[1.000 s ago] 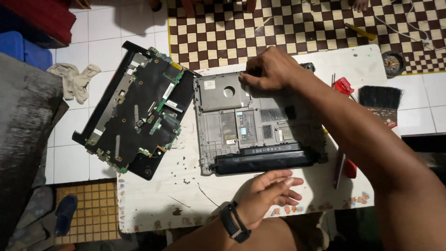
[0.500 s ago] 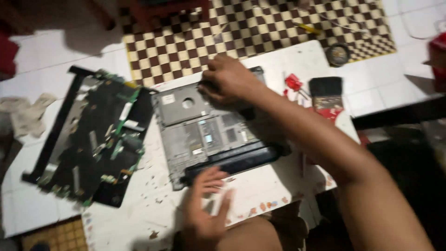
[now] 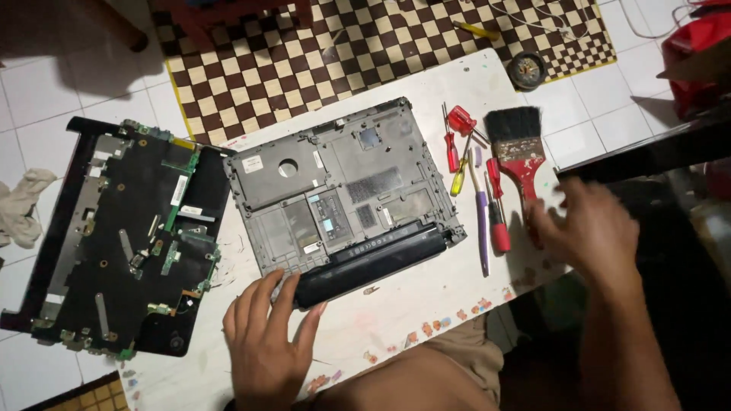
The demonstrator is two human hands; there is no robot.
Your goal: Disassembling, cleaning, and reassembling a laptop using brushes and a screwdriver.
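A grey laptop base (image 3: 343, 190) lies bottom-up on the white table (image 3: 426, 304), with a long black battery (image 3: 373, 262) along its near edge. My left hand (image 3: 266, 335) rests flat with fingers spread, its fingertips touching the battery's left end. My right hand (image 3: 590, 228), blurred and empty, hovers at the table's right edge beside a row of screwdrivers (image 3: 495, 205) and a red-handled paintbrush (image 3: 518, 148).
A second dismantled laptop shell with green circuit boards (image 3: 126, 236) overhangs the table's left side. A checkered mat (image 3: 365, 46), a yellow screwdriver (image 3: 476, 30) and a small round tin (image 3: 527, 70) lie beyond. A rag (image 3: 23, 205) sits on the tiled floor.
My right hand left the laptop's far edge and swung right to the tools. My left hand moved up against the battery. The view shifted left.
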